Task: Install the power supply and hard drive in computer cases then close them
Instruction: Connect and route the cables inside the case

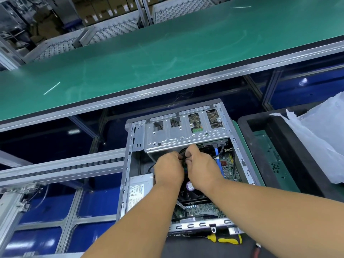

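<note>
Both hands pinching cables, computer case lying lengthwise away

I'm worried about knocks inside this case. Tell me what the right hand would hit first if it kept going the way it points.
Probably the black cables it pinches, then the metal drive cage just beyond the right hand. Depth under the cage's edge is unclear from the head view.

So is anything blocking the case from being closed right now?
Yes. Both hands, left hand and right hand, reach into the open computer case, their fingers on black cables below the drive cage. No side panel is in view.
</note>
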Available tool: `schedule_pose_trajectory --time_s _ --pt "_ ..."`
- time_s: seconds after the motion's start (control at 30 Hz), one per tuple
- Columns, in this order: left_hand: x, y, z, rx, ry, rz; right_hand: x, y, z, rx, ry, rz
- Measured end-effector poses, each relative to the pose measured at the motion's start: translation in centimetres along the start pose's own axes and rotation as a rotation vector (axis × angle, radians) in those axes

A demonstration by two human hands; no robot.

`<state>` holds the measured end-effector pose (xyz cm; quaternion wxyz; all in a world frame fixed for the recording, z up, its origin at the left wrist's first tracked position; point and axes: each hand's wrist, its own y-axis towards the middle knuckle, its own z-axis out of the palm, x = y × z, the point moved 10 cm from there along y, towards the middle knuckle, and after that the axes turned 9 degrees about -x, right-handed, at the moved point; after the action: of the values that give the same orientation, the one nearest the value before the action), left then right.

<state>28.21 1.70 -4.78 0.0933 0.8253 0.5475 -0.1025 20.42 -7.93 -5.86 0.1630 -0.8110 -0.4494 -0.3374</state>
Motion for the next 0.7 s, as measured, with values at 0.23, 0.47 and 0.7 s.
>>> schedule_pose_trajectory --time_s 0.23,0.47,0.7 --pt "-0.02 -0.01 -0.35 -0.005 0.001 -0.006 0.78 -0.18 -0.29 0.009 -0.06 -0.056" --pt "-0.33 -0.05 -0.49 -0.005 0.036 0.013 1.02 -0.22 -0.67 -0.011 -0.052 -0.076" --pt "-0.26 0.14 -0.07 -0.012 0.033 0.036 0.87 -0.07 -0.95 -0.037 -0.005 -0.069"
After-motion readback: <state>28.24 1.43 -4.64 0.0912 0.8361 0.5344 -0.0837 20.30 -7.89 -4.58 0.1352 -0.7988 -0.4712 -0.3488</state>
